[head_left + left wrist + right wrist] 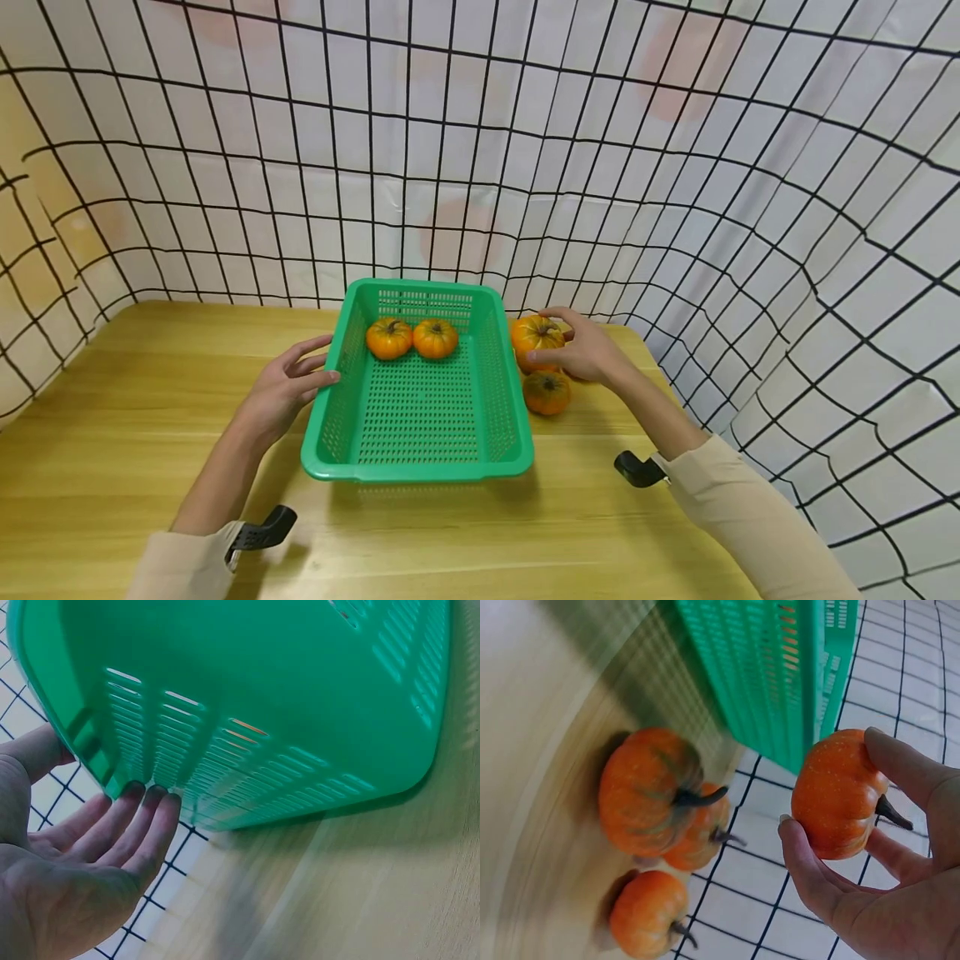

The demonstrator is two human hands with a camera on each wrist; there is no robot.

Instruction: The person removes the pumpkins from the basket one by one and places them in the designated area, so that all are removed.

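Observation:
A green plastic basket [420, 472] with slotted walls holds two small orange pumpkins side by side near its far end, one at the left [388, 338] and one at the right [436, 339]. My left hand [281, 387] grips the basket's left rim, thumb on top and fingertips against the outer wall [225, 742]. To the right of the basket, my right hand [585, 346] pinches another pumpkin [838, 796] between thumb and fingers, raised above the table. Below it on the table sits a greenish-orange pumpkin [649, 791], with two more [649, 913] close by, mostly hidden in the head view.
The wooden table [150, 400] carries the basket. A black wire grid [480, 158] backed by white sheeting stands along the back and right side, close behind the pumpkins. Another grid section is at the left. Black wrist mounts [262, 531] stick out from both sleeves.

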